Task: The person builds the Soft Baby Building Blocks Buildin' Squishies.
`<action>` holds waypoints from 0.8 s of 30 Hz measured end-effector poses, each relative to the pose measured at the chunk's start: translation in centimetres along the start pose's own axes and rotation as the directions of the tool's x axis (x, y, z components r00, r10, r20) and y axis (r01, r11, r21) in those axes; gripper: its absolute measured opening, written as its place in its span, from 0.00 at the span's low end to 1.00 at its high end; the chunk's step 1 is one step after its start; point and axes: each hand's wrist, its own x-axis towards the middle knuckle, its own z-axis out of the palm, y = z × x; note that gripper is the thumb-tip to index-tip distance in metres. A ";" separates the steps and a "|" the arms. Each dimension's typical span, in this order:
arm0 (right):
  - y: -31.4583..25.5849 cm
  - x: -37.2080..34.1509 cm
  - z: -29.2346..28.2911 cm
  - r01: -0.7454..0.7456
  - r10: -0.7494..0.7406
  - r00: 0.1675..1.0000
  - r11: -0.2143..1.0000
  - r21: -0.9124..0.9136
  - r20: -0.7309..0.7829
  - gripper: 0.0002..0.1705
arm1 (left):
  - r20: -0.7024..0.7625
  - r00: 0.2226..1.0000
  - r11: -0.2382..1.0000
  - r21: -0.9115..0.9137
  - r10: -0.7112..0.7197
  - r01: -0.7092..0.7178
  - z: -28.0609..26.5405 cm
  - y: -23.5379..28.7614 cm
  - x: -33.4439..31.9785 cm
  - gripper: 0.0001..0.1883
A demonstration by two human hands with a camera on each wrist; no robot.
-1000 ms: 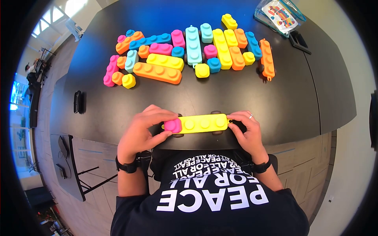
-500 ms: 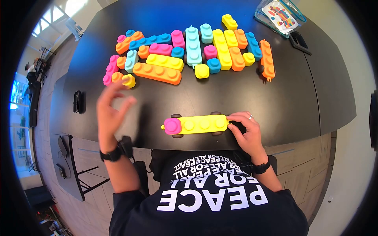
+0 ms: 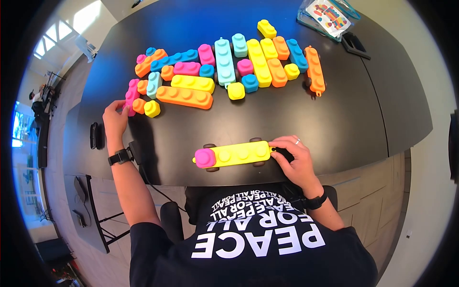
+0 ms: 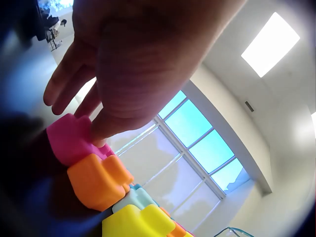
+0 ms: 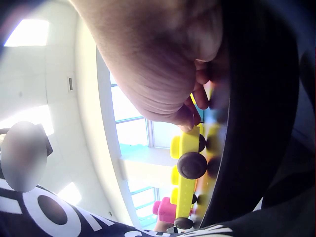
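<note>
My left hand (image 3: 115,120) reaches to the far left of the blocks and pinches the near end of a long pink block (image 3: 132,91). In the left wrist view the thumb lies on one side of that pink block (image 4: 69,140), with the fingers on the other. Beside it sit a small orange block (image 3: 138,105) and a small yellow one (image 3: 152,109). Close to the table's front edge stands a yellow wheeled base (image 3: 243,152) with a small pink block (image 3: 205,158) on its left end. My right hand (image 3: 297,160) pinches the base's right end.
Several coloured blocks spread across the far side of the table (image 3: 229,126), among them a light-blue wheeled base (image 3: 224,62). An orange wheeled base (image 3: 314,71) stands at their right. A clear bag (image 3: 327,16) lies at the back right, a black case (image 3: 96,136) at the left.
My left hand has let go of the small pink block on the yellow base and moved forward and left to the long pink block. The right hand stays at the base's end.
</note>
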 end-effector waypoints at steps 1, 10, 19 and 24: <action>0.0 0.0 0.0 0.002 -0.002 1.000 1.000 -0.002 0.002 0.17 | -0.017 1.000 1.000 0.011 -0.008 0.008 -0.2 0.1 -0.1 0.17; -0.3 0.1 0.1 -0.017 0.017 1.000 1.000 0.000 0.003 0.18 | -0.267 0.963 0.737 -0.656 -0.025 -0.162 -7.1 10.7 -5.7 0.16; -0.1 0.2 0.1 -0.010 0.010 1.000 1.000 -0.011 -0.006 0.18 | 0.039 0.805 0.603 -0.684 0.592 -0.411 -5.4 24.8 -16.4 0.19; -0.1 0.1 0.0 -0.024 0.024 1.000 1.000 -0.008 -0.015 0.20 | 0.183 0.764 0.631 -0.695 0.619 -0.345 -3.4 25.2 -17.9 0.19</action>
